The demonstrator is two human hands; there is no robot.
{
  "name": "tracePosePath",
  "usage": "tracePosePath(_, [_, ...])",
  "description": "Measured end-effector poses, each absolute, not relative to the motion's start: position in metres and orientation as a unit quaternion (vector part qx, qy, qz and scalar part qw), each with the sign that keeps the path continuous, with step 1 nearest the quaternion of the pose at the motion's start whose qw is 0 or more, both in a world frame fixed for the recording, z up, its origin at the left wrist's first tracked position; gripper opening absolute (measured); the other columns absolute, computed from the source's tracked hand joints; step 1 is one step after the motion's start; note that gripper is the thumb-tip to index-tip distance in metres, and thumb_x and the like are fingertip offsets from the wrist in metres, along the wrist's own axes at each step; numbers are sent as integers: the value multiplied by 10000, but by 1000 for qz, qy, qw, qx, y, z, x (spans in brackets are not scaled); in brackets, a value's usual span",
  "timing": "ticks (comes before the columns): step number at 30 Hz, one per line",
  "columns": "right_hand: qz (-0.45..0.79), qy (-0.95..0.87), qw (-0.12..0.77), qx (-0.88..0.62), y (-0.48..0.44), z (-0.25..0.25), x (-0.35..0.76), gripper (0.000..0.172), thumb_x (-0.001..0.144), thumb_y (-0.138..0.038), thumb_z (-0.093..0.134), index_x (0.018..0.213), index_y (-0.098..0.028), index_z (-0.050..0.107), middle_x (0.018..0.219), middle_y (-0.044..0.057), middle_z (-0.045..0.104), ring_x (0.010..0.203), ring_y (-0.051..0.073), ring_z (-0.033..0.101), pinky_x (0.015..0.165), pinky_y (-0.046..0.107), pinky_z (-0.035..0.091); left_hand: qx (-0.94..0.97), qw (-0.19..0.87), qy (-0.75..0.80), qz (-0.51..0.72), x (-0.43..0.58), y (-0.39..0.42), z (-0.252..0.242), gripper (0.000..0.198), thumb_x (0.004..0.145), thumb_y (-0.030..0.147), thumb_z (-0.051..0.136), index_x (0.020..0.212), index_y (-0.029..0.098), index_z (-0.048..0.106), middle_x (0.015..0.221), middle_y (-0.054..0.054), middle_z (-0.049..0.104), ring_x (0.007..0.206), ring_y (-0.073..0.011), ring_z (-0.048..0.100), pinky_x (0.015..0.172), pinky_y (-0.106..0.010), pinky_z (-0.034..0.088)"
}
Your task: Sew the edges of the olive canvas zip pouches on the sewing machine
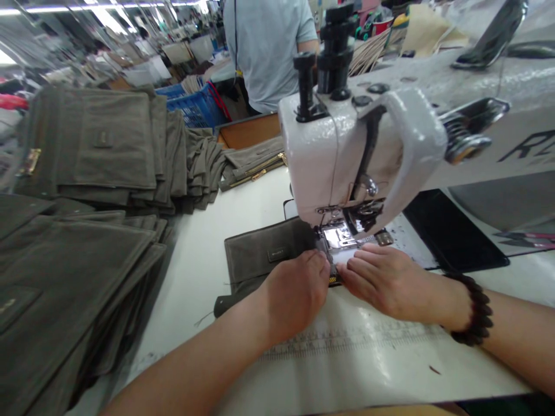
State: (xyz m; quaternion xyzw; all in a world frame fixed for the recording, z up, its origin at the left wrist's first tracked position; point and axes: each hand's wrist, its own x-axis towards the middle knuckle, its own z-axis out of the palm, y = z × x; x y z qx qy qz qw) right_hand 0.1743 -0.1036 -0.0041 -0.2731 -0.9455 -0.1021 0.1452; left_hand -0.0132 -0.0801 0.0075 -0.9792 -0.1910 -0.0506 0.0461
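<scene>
A grey-brown fabric pouch piece [251,248] with a small label lies to the left of the sewing machine's needle, its right edge at the presser foot. My left hand [299,289] is closed over the piece's near right edge, fingers curled against the cloth. Opposite it, my right hand [385,283] has its fingers together, thumb and fingertips pressed at the same edge. Between the hands a bit of gold zipper [333,279] shows. The sewing machine head [347,150] stands above both hands. The fingertips are partly hidden.
Stacks of similar fabric pieces [108,144] fill the left side of the table [208,231]. A zippered piece [254,162] lies behind. A ruler strip [329,344] runs along the near side. Beyond are a blue basket [195,107] and a person in a light shirt [273,52].
</scene>
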Motion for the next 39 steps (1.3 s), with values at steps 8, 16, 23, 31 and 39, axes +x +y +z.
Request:
tracePosePath(8, [-122, -947, 122, -272, -105, -5, 174, 282, 865, -86, 302, 741, -99, 555, 647, 56, 511, 566, 154, 415, 571, 325, 255, -971, 69, -194, -118, -12, -83, -1, 248, 784, 52, 395, 952, 15, 574, 963, -131, 635, 930, -185, 574, 850, -279, 468])
tracePosePath(16, [-136, -935, 108, -310, -99, -6, 172, 307, 842, -38, 273, 754, -100, 560, 648, 59, 535, 568, 157, 445, 537, 298, 241, -971, 80, -201, -106, -12, -75, -5, 256, 794, 53, 392, 980, 5, 561, 985, -138, 625, 955, -193, 564, 870, -280, 458])
tracePosePath(23, [-139, -903, 153, -377, -93, -5, 170, 377, 863, -60, 232, 714, -130, 571, 659, 56, 586, 526, 140, 454, 531, 284, 239, -972, 25, -221, -74, -15, -59, -12, 257, 804, 91, 437, 1028, 32, 548, 982, -110, 611, 924, -195, 568, 845, -283, 477])
tracePosePath(31, [-95, -852, 113, -503, -89, -11, 177, 271, 874, -318, 392, 925, -155, 603, 647, 44, 591, 529, 136, 474, 514, 260, 246, -944, -90, -279, -152, -17, -46, -1, 197, 831, 107, 440, 916, 78, 615, 891, -67, 662, 903, -157, 603, 815, -237, 489])
tracePosePath(39, [104, -872, 80, -471, -79, 7, 189, 258, 850, -316, 465, 713, -164, 623, 563, 22, 569, 540, 125, 506, 499, 233, 281, -907, -178, -347, -157, -21, -41, 3, 174, 800, 140, 518, 932, 142, 631, 877, -27, 668, 828, -136, 625, 747, -230, 504])
